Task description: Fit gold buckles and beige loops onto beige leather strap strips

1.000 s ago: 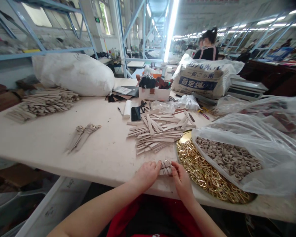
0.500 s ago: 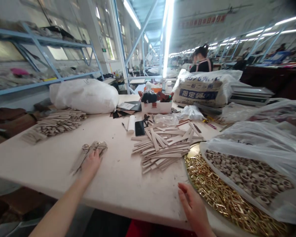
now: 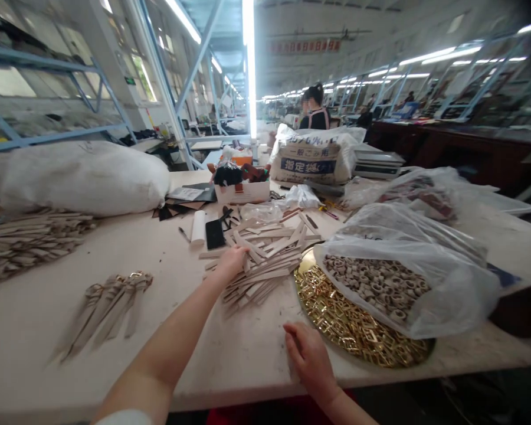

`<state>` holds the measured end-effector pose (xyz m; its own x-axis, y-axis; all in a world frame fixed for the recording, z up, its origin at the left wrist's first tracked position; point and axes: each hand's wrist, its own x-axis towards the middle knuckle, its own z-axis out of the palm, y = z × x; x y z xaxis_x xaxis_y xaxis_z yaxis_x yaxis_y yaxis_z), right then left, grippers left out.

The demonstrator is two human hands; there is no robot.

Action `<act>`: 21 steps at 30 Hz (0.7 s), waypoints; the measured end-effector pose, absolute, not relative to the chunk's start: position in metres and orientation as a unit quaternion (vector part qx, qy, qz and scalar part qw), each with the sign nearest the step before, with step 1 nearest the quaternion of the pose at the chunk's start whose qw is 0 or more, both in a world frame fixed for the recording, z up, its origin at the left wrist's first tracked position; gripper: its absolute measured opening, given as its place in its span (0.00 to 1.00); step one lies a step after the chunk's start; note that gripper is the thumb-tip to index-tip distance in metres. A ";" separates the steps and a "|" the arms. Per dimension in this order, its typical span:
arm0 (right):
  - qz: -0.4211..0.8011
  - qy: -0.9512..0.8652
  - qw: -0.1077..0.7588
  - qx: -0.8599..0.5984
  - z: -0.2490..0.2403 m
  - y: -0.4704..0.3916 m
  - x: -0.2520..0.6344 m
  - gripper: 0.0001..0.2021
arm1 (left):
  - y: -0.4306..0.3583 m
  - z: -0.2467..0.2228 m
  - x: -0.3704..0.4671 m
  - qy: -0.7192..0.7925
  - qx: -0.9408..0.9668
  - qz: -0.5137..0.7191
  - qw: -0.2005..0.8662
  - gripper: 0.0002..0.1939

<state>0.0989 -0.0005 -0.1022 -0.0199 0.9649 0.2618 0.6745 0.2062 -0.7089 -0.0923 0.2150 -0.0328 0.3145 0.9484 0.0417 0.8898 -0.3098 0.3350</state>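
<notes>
My left hand (image 3: 233,263) reaches onto a loose pile of flat beige strips (image 3: 265,271), its fingertips closed at a strip on the pile's left side. Near the front edge of the table, my right hand (image 3: 308,357) rests with fingers curled together and nothing visible in them. Just beyond it lies a round golden tray (image 3: 307,258) heaped with gold metal buckles (image 3: 349,321). A clear plastic bag (image 3: 451,301) of small beige loops (image 3: 376,283) lies partly over the tray. On the left, several beige straps with buckles (image 3: 110,304) lie fanned out, apart from both hands.
Behind the pile are a black phone (image 3: 215,234), a white roll (image 3: 198,228) and a box (image 3: 243,193) of odds and ends. A large white sack (image 3: 79,177) and stacked straps (image 3: 30,239) occupy the left. A printed bag (image 3: 314,156) stands behind; a person (image 3: 314,109) sits beyond.
My left hand has let go of the buckled straps on the left and moved right to the strip pile. My right hand stays by the tray. The view has turned right.
</notes>
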 end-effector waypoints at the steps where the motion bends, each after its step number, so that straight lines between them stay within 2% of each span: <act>1: 0.200 -0.686 0.366 -0.597 -0.100 0.000 0.098 0.09 | 0.217 -0.034 -0.091 0.580 0.797 0.113 0.125 0.18; 6: 0.195 -0.677 0.382 -0.598 -0.093 0.001 0.091 0.08 | 0.201 -0.033 -0.090 0.581 0.798 0.114 0.112 0.14; 10: 0.197 -0.683 0.429 -0.558 -0.087 0.001 0.097 0.09 | 0.175 -0.033 -0.092 0.561 0.813 0.102 0.114 0.14; 13: 0.162 -0.679 0.474 -0.536 -0.071 0.008 0.129 0.09 | 0.163 -0.040 -0.095 0.573 0.811 0.078 0.087 0.13; 16: 0.080 -0.633 0.488 -0.595 -0.047 0.027 0.189 0.08 | 0.162 -0.051 -0.100 0.606 0.789 0.095 0.051 0.13; 18: 0.013 -0.601 0.406 -0.688 -0.034 0.042 0.233 0.09 | 0.164 -0.056 -0.103 0.619 0.774 0.124 0.049 0.17; 20: -0.039 -0.605 0.225 -0.763 -0.025 0.057 0.272 0.12 | 0.162 -0.053 -0.102 0.625 0.761 0.160 0.061 0.19; 21: -0.043 -0.605 0.189 -0.772 -0.023 0.063 0.286 0.12 | 0.158 -0.048 -0.099 0.626 0.755 0.181 0.073 0.19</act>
